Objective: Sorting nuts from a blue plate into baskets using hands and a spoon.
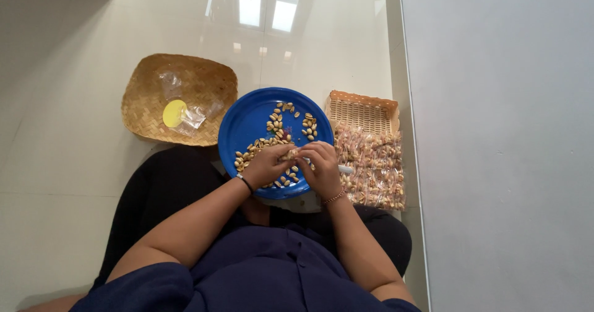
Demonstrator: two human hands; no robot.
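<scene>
Both hands, left (267,165) and right (320,165), pinch nuts (288,155) over the blue plate (247,123) mid-frame; filling a packet likely needs steady fingers.

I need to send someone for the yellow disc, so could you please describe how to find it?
Start at the blue plate of nuts on the person's lap. Just to its left on the floor lies a round woven tray. The yellow disc lies in it among clear plastic bags, the only brightly coloured thing there.

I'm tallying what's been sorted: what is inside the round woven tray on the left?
The woven tray holds a yellow disc and a few clear plastic bags, seemingly empty. The blue plate covers its lower right edge, so anything there is hidden.
</scene>
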